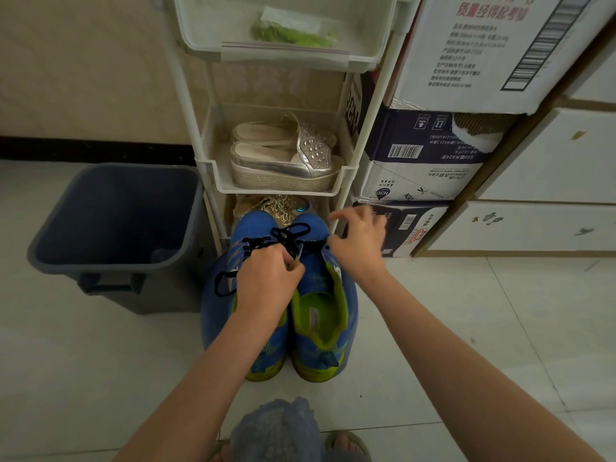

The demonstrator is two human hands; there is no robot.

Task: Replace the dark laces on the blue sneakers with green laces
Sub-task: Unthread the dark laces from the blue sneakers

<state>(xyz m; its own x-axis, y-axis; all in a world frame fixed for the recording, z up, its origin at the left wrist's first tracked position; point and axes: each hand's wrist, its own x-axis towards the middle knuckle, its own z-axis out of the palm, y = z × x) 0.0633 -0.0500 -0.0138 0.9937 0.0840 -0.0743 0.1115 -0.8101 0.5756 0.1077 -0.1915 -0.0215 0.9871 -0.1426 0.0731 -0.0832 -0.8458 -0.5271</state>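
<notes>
Left hand [266, 285] pinches the dark lace [289, 232] on the left sneaker [254, 225]; right hand [357, 245] hovers half-curled above the right sneaker [320, 311]. Right-hand hold: cannot tell.

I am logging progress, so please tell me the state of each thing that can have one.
dark lace: loose, partly threaded in left sneaker
left sneaker: upright, partly laced
left hand: pinches the dark lace
right hand: fingers curled beside the lace, grip unclear
green laces: bagged, in top tray
bin: upright, no lid

Left hand [266, 278] pinching, right hand [358, 245] curled (grip unclear)
</notes>
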